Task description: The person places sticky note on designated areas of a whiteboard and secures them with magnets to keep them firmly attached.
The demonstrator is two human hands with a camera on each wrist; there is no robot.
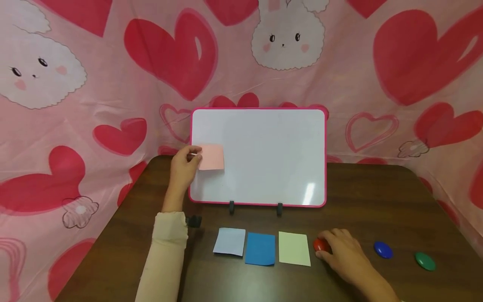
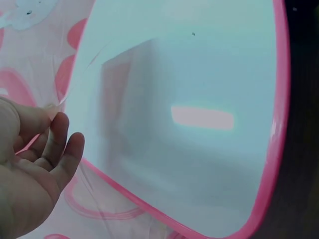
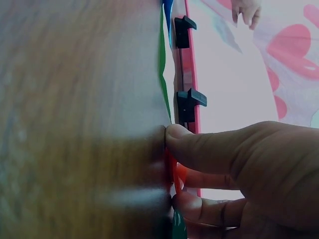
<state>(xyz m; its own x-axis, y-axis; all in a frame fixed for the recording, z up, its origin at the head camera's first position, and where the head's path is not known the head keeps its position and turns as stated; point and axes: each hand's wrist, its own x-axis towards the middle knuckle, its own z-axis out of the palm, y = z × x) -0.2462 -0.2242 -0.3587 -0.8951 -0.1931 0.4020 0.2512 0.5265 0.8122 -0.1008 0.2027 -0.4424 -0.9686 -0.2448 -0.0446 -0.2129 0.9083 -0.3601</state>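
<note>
My left hand pinches a pink sticky note by its left edge, against or just in front of the left part of a whiteboard with a pink frame. In the left wrist view the note shows only as a thin edge at the fingertips of that hand. On the table, my right hand grips a round red magnet between thumb and fingers, just right of a pale yellow-green note. The right wrist view shows the magnet low at the tabletop, partly covered by the fingers.
A pale blue-grey note and a blue note lie left of the yellow-green one. Blue and green magnets lie at the right. Black feet support the board. A heart-patterned cloth hangs behind.
</note>
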